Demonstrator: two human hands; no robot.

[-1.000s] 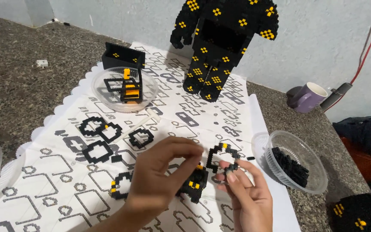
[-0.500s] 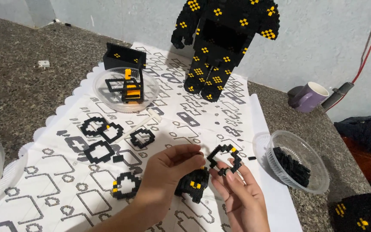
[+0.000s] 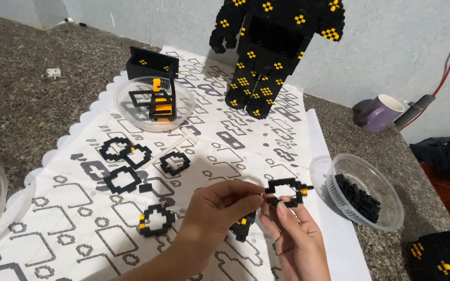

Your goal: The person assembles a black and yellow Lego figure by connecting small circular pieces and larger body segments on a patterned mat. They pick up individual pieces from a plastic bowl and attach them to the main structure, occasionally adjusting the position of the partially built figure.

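Left hand (image 3: 220, 208) and right hand (image 3: 298, 234): both pinch a black ring-shaped brick piece with one yellow stud (image 3: 286, 191) between fingertips, above the white patterned paper sheet (image 3: 225, 140) near its right edge.

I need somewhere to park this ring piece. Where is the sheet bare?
Free: the sheet between the black figure's feet and the held ring, and the lower left corner. Crowded: around the loose rings and the lidded dish.
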